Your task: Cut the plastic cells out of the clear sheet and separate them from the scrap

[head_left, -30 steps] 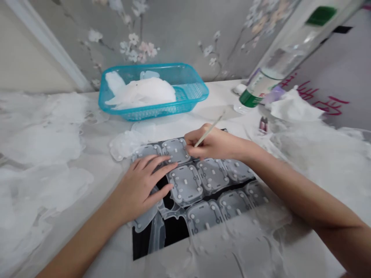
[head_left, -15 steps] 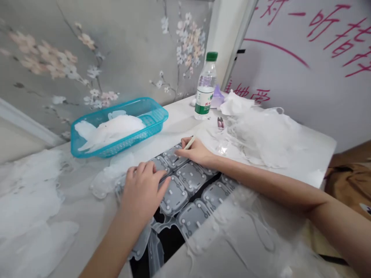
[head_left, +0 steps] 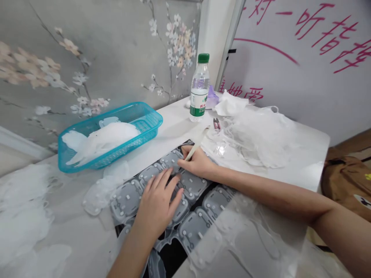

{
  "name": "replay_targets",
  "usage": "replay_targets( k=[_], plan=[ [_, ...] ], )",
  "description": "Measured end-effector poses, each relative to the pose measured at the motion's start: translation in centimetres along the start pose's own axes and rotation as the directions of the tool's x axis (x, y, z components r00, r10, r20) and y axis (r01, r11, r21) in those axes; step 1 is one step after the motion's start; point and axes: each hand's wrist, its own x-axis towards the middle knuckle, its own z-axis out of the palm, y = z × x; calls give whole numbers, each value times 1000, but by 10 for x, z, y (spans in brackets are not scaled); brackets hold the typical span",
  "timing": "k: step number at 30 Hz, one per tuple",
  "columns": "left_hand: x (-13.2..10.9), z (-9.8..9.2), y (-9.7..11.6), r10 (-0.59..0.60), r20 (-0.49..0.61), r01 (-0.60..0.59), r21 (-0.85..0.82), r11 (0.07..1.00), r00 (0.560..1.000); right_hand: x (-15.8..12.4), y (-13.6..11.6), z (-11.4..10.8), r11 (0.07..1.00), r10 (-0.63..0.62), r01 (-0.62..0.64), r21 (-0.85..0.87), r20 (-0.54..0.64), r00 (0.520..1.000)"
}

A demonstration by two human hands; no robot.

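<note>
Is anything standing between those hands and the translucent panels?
Nothing visible: the left hand lies on the translucent panels, and the right hand, gripping a pale pen-like tool, is over them. The turquoise basket and plastic bottle stand beyond.

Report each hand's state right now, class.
Left hand: open, spread over the translucent grey pieces, nothing visibly held.
Right hand: closed around a pale pen-like tool.

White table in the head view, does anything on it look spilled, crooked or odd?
Nothing looks spilled, and the bottle stands upright. The untidiest thing is the heap of translucent white material to its right, loose and uneven, unlike the rows of pieces beside the left hand.
</note>
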Motion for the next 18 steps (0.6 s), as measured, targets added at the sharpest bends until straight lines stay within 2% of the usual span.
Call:
replay_targets(
  k=[3, 9, 14, 18],
  plan=[
    [1, 1, -1, -13, 19, 13, 8, 1000, 1000, 1, 0, -1, 1000, -11, 11, -5, 53, 999],
    [0, 4, -1, -9, -16, 9, 39, 999, 1000, 2, 1, 0, 998, -53, 55, -15, 80, 995],
    [0, 4, 0, -2, -25, 3, 50, 999, 1000, 5, 0, -7, 983, -171, 183, -26, 247, 954],
    [1, 4, 2, -16, -35, 17, 48, 999, 999, 14, 2, -19, 972, -206, 229, -59, 264, 942]
  ],
)
